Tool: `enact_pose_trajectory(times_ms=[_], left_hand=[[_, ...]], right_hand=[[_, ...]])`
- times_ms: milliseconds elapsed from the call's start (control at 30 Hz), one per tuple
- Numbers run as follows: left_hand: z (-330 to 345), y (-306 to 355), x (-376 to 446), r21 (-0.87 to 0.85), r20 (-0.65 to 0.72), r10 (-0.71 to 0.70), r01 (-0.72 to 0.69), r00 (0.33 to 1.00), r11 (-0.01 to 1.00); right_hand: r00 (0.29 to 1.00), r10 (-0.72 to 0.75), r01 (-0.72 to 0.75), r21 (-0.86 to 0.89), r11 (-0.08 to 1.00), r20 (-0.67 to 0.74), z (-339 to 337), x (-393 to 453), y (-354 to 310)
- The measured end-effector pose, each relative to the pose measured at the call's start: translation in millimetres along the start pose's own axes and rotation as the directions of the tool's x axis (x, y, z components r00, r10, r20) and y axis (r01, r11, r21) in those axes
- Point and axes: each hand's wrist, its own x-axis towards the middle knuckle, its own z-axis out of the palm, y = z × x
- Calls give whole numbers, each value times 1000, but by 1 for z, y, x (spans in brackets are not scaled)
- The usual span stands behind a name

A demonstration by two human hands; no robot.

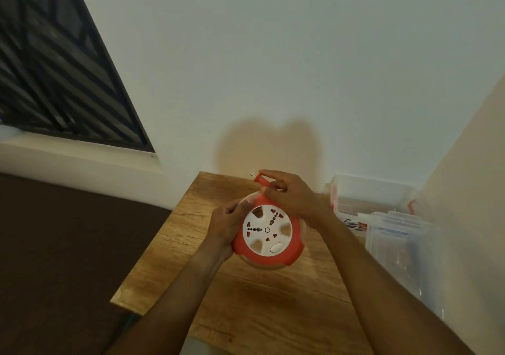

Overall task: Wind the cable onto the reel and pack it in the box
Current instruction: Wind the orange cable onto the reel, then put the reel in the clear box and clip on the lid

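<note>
A round red cable reel [269, 233] with a white socket face is held just above the wooden table [246, 300]. My left hand [228, 224] grips its left rim. My right hand [291, 194] is at the reel's top, fingers pinched on the red plug [260, 179], whose metal pins point up and left. No loose cable shows outside the reel. A clear plastic box [371, 198] stands open at the table's far right corner.
A clear lid or second container [399, 241] lies in front of the open box at the right edge. A white wall runs behind the table and a beige wall along the right. Dark floor lies to the left.
</note>
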Motion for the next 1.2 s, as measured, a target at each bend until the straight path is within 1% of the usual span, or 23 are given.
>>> enact_pose_trajectory(times_ms=[67,133,167,233,267,300,367,433,500,567,667,733,833,933,1033,1133,1200], left_hand=[[-11,0,3,-27,-65,-26,25,998,999],[-24,-2,9,-74,-129,-60,51,990,996],[-30,-3,12,-98,-165,-78,63,983,993],[-42,-7,24,-136,-243,-119,88,963,987],[-49,-10,31,-145,-280,-142,104,950,984],[-56,-14,39,-151,-311,-163,121,936,981],[-72,-21,53,-122,-337,-187,154,923,980],[-93,-28,70,-32,-291,-182,181,939,983],[-114,-35,88,46,-221,-205,220,954,974],[-136,-43,108,81,-174,-251,268,952,960],[-162,-54,131,219,-144,-266,293,953,931],[-175,-61,143,303,-121,-265,290,957,908],[-184,-72,152,385,-120,-250,277,961,880],[-190,-79,156,411,-135,-218,255,967,875],[-193,-82,154,450,-148,-174,223,973,865],[-194,-85,156,483,-172,-134,202,976,852],[-195,-87,157,495,-209,-110,202,972,845]], right_hand=[[999,50,-51,93,994,20,6,3,10],[986,160,-167,189,968,51,16,4,26],[968,237,-251,247,936,87,21,2,37],[904,386,-428,352,833,187,35,-3,58],[879,422,-476,402,782,220,44,-5,67],[869,440,-495,454,741,229,54,-5,75],[861,471,-493,537,684,191,75,0,84],[847,514,-492,566,662,134,97,15,86],[838,540,-492,538,684,80,113,35,87],[817,577,-508,500,701,20,126,58,92],[773,632,-538,472,698,-52,144,83,103],[743,662,-578,403,709,-98,156,92,112],[716,677,-611,315,726,-170,168,96,128],[683,688,-615,316,722,-243,179,101,138],[629,717,-626,351,697,-301,184,103,140],[597,714,-603,381,700,-366,186,106,142],[583,727,-579,442,685,-363,188,104,143]])
